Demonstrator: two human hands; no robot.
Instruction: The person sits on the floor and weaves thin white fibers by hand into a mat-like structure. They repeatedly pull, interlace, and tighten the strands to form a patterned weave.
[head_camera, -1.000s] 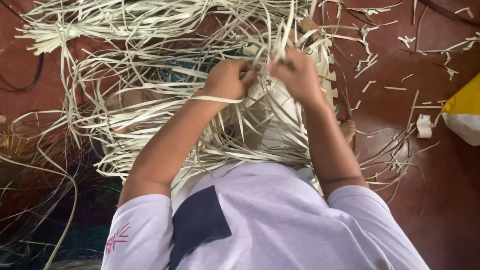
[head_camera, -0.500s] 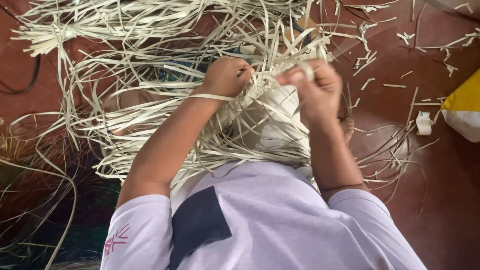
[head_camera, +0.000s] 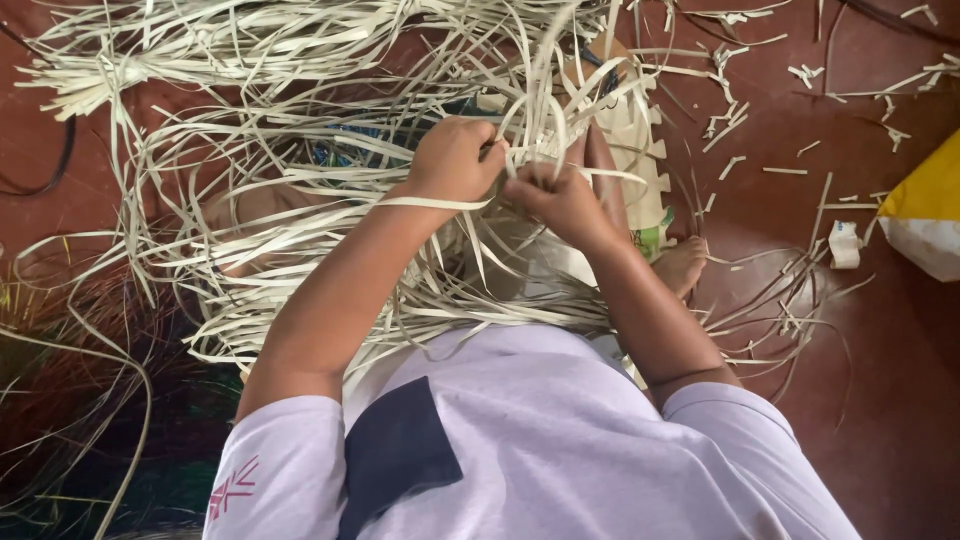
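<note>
A big tangle of pale, flat straw strips (head_camera: 300, 150) spreads over the red floor in front of me. My left hand (head_camera: 455, 158) is closed around strips in the middle of the tangle. Just to its right, my right hand (head_camera: 555, 195) pinches a few strips that rise in a loop above it. The two hands nearly touch. A partly woven pale mat (head_camera: 630, 150) lies just beyond them, its edge jagged. My bare foot (head_camera: 685, 265) shows beside the right forearm.
Short strip offcuts (head_camera: 800, 160) litter the red floor at right. A yellow and white bag (head_camera: 930, 215) sits at the right edge, with a small white scrap (head_camera: 845, 243) beside it. Dark reddish and green fibres (head_camera: 80, 400) lie at lower left. A black cord (head_camera: 50, 170) crosses far left.
My right hand has come down and left toward the left hand, pulling strips with it. The left hand has stayed nearly in place on the strips.
</note>
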